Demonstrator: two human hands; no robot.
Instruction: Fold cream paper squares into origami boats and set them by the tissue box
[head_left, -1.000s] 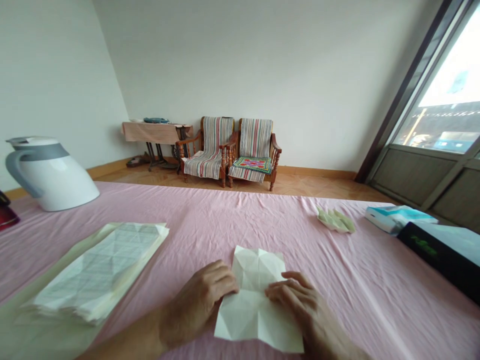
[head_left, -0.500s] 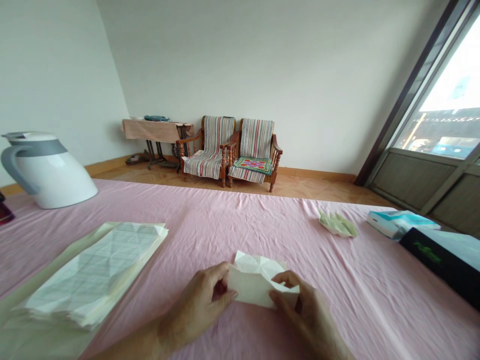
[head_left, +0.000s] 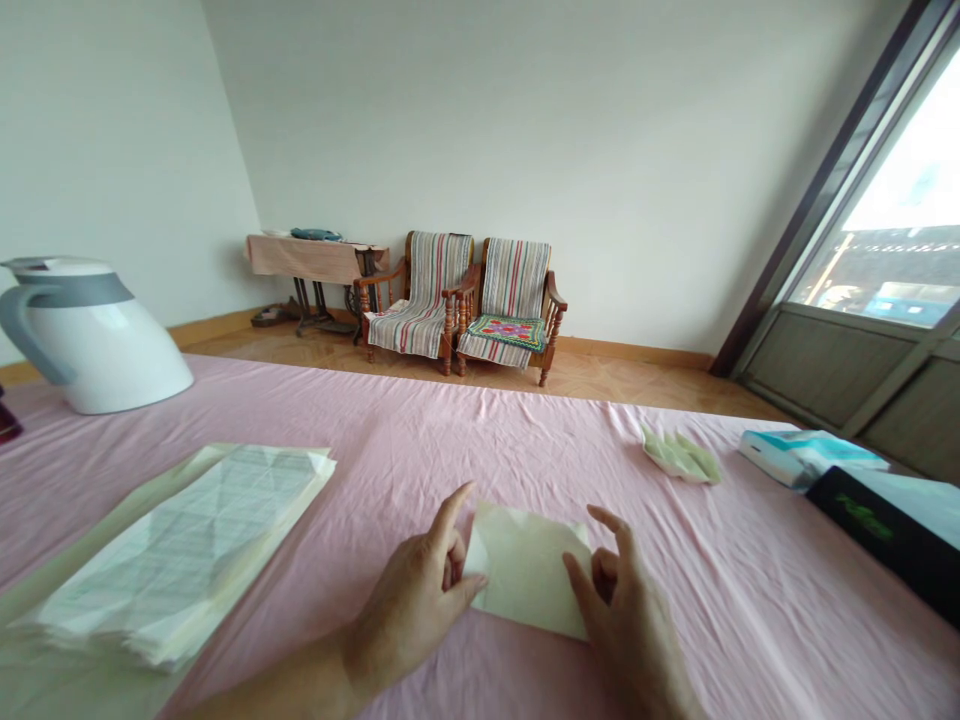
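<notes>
A cream sheet of folded paper [head_left: 525, 568] lies on the pink tablecloth [head_left: 480, 440] in front of me. My left hand [head_left: 420, 600] pinches its left edge between thumb and fingers, the index finger raised. My right hand [head_left: 626, 610] holds the right edge the same way, thumb on the paper and index finger lifted. The sheet is folded in half, plain side up.
A stack of creased paper sheets [head_left: 180, 545] lies at the left. A white kettle [head_left: 90, 335] stands far left. A folded green paper piece [head_left: 679, 455], a teal box [head_left: 802, 455] and a black box [head_left: 892, 535] lie at the right. Two striped chairs [head_left: 465, 305] stand by the far wall.
The flat creased sheet was lifted at its near edge and folded over away from me. It now lies doubled, and both index fingers have lifted off it.
</notes>
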